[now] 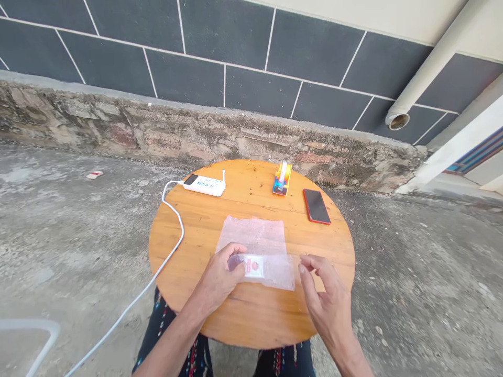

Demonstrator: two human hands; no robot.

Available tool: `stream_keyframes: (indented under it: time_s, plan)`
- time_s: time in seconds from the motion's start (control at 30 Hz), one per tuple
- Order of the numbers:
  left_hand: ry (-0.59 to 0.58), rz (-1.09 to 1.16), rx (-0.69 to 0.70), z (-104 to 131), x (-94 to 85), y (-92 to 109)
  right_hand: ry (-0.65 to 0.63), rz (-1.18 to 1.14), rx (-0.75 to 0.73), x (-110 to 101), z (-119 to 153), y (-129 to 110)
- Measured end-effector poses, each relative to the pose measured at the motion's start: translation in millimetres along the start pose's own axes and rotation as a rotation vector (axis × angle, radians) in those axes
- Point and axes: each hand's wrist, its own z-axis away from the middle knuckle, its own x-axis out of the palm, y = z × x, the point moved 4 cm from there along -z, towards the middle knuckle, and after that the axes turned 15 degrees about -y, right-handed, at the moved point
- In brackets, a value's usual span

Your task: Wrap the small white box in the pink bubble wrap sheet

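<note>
While the left hand grips the left end of a small white packet and the wrap folded over it, the right hand hangs just beyond the fold's right end, fingers loosely curled, with nothing visible in its grasp. The packet lies inside the fold, on the nearer part of the round tabletop. The left hand's grip probably holds the fold flat and stops the packet sliding. The folded band's long axis runs roughly left to right; the packet seems to lie the same way, though its left end is covered, and which way its red print reads is too small to tell. Toward the far edge sit a white device, a tape dispenser and a phone, perhaps placed there for working room.
</note>
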Motion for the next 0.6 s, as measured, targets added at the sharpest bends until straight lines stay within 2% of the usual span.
stream_keyframes:
  time_s: [0.07, 0.13, 0.2, 0.37, 0.5, 0.6]
  plan:
    - [0.0, -0.006, 0.015, 0, -0.3, 1, -0.038, 0.048, -0.155, 2, 3, -25]
    - [0.004, -0.014, 0.025, 0, -0.4, 1, -0.198, 0.081, -0.26, 16, 3, -44]
    - [0.01, -0.025, 0.029, 0, -0.2, 0, -0.328, 0.121, -0.307, 33, -1, -53]
    - [0.005, -0.043, 0.047, 1, -1.6, 1, -0.402, 0.26, -0.314, 56, -11, -49]
    - [-0.024, -0.037, 0.04, 9, -10.7, -6, -0.428, 0.324, -0.309, 58, -13, -47]
    - [-0.022, -0.091, -0.009, 17, -23.7, -20, -0.483, 0.369, -0.282, 58, -13, -49]
